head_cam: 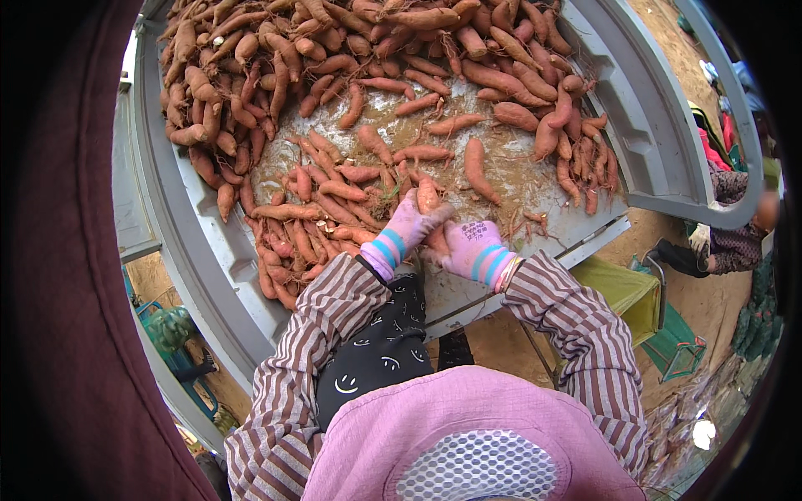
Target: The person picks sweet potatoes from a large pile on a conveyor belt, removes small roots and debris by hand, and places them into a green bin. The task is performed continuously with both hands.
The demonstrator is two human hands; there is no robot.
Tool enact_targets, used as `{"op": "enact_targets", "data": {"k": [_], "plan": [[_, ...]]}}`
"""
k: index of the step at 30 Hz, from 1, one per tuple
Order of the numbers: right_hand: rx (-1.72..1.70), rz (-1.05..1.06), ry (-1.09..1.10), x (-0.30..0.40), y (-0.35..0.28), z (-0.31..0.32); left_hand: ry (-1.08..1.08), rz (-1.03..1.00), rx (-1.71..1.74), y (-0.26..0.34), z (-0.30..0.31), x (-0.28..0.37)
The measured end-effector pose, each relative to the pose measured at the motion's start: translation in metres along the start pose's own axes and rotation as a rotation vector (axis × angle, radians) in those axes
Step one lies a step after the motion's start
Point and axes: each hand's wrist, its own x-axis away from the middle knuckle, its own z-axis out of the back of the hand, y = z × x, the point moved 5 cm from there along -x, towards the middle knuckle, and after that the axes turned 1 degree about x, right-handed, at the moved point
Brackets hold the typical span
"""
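My left hand [410,228], in a pink glove with blue bands at the cuff, holds a sweet potato [428,195] near the middle of the view. My right hand [467,247], in a matching glove that bears writing, grips the lower part of what looks like the same root; the fingers hide where it ends. Left of my hands lies a heap of slender sweet potatoes [313,219] with some green stems on it. A single curved sweet potato [481,172] rests on the soiled metal bed above my right hand.
A large pile of sweet potatoes [250,75] fills the far side of the grey truck bed [639,100]. Thin rootlets [532,225] lie near its edge. Beyond the right rail are a green bin [617,291], a green crate [680,351] and another person [730,219].
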Motion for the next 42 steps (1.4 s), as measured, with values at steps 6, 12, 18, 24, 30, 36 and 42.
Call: {"op": "enact_targets", "data": {"k": [6,12,18,24,30,36,42], "plan": [[-1.153,0.387,-0.008,-0.031,0.023,-0.027,-0.139,0.050,0.759,0.004,0.003,-0.004],[-1.424,0.178,0.621,-0.036,0.031,-0.019,-0.276,-0.061,1.045,0.027,0.020,-0.014],[-1.237,0.098,0.415,-0.101,0.066,-0.028,-0.454,0.061,0.933,0.047,0.029,0.013],[-1.411,0.073,0.285,-0.088,0.002,0.010,-0.249,0.113,0.875,0.023,0.027,0.009],[-2.170,0.068,0.754,-0.082,-0.010,-0.016,-0.113,-0.139,0.555,0.008,0.036,-0.005],[-2.128,-0.012,0.616,-0.084,-0.008,-0.034,0.060,-0.032,0.590,0.031,0.028,0.005],[-1.958,-0.166,0.605,-0.041,0.009,-0.043,0.504,-0.037,-0.075,0.021,0.058,-0.005]]}}
